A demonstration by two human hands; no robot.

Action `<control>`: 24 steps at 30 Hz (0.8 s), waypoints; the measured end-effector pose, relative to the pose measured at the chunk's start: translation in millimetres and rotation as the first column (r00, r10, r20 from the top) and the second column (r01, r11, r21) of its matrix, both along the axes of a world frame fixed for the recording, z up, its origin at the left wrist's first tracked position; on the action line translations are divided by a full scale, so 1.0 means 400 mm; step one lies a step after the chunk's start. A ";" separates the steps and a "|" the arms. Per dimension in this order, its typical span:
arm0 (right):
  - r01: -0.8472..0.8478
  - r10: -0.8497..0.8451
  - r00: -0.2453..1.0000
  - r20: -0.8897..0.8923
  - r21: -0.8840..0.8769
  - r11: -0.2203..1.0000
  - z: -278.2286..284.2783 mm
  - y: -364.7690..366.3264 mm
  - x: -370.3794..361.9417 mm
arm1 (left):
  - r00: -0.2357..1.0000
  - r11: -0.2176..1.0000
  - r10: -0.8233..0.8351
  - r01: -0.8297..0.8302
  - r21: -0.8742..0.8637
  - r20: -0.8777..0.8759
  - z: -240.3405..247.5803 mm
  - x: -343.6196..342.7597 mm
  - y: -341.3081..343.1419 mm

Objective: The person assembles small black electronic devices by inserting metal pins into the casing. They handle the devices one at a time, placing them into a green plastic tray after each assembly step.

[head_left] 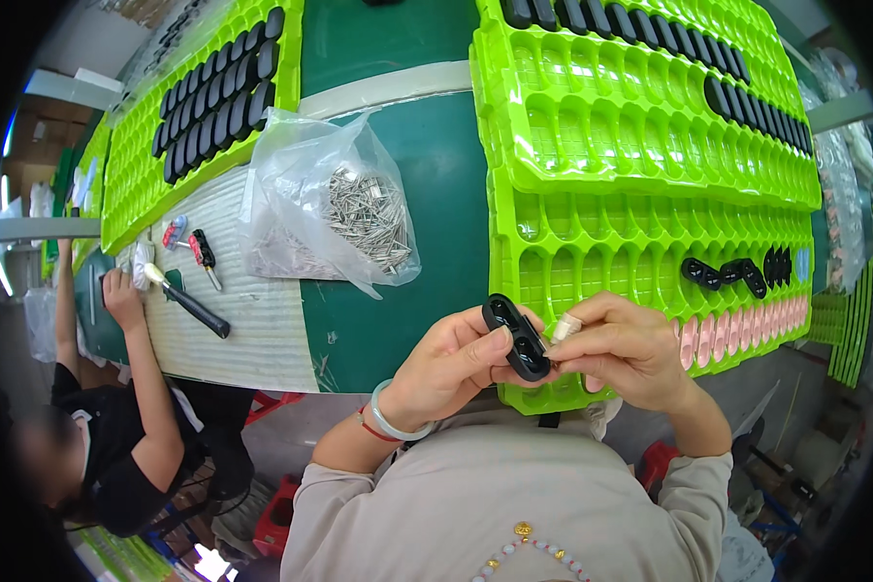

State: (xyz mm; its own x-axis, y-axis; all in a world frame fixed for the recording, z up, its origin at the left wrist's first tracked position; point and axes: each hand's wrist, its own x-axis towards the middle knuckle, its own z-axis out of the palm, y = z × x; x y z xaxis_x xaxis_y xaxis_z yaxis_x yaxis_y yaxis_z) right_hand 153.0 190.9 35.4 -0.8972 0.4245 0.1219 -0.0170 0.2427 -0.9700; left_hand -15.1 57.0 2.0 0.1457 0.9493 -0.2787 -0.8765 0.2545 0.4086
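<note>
My left hand grips a small black case part with two rounded, glossy hollows, like the inside of an earbud case. The thumb presses on its near face. Close against its right edge is my right hand, with thumb and fingertips pinched together. A cream finger cot covers one of its fingertips. Whatever lies in that pinch is too small to make out. Beyond my hands, a clear plastic bag lies open on the table, full of thin metal pins.
Green moulded trays are stacked at right, holding black cases, pink pieces and small black parts. Another green tray with black cases stands far left. A hammer and screwdriver lie near a co-worker's hand.
</note>
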 end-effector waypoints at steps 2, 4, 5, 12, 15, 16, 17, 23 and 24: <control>0.001 -0.001 1.000 -0.009 -0.014 1.000 -0.003 0.001 0.004 | 0.999 1.000 -0.009 0.009 -0.003 -0.034 0.005 -0.004 0.002; 0.026 -0.022 0.999 0.048 -0.074 0.997 -0.002 -0.003 0.006 | 0.998 1.000 -0.012 0.011 -0.008 -0.066 0.007 -0.006 -0.002; 0.042 -0.034 0.996 0.078 -0.101 0.994 -0.001 -0.003 0.007 | 0.997 1.000 -0.008 0.007 -0.008 -0.081 0.007 -0.006 -0.004; 0.053 -0.051 0.997 0.053 -0.045 0.998 -0.009 -0.004 0.013 | 0.992 0.998 -0.022 0.014 -0.062 -0.128 0.022 -0.002 0.008; 0.073 -0.072 0.996 0.051 -0.018 0.997 -0.009 -0.009 0.015 | 0.985 0.999 -0.003 -0.005 -0.051 -0.171 0.025 0.002 0.002; 0.071 -0.069 0.996 0.061 -0.032 0.997 -0.011 -0.008 0.019 | 0.985 0.999 -0.003 -0.006 -0.052 -0.173 0.024 0.003 0.002; 0.072 -0.069 0.995 0.070 -0.048 0.996 -0.012 -0.008 0.021 | 0.984 0.998 -0.005 -0.004 -0.055 -0.177 0.024 0.005 0.002; 0.044 -0.043 0.995 0.091 -0.014 0.999 -0.008 0.001 0.020 | 0.974 0.999 -0.029 0.023 -0.029 -0.227 0.021 0.004 0.006; 0.048 -0.046 0.994 0.103 -0.015 0.999 -0.005 0.002 0.019 | 0.973 1.000 -0.029 0.026 -0.015 -0.229 0.018 0.004 0.005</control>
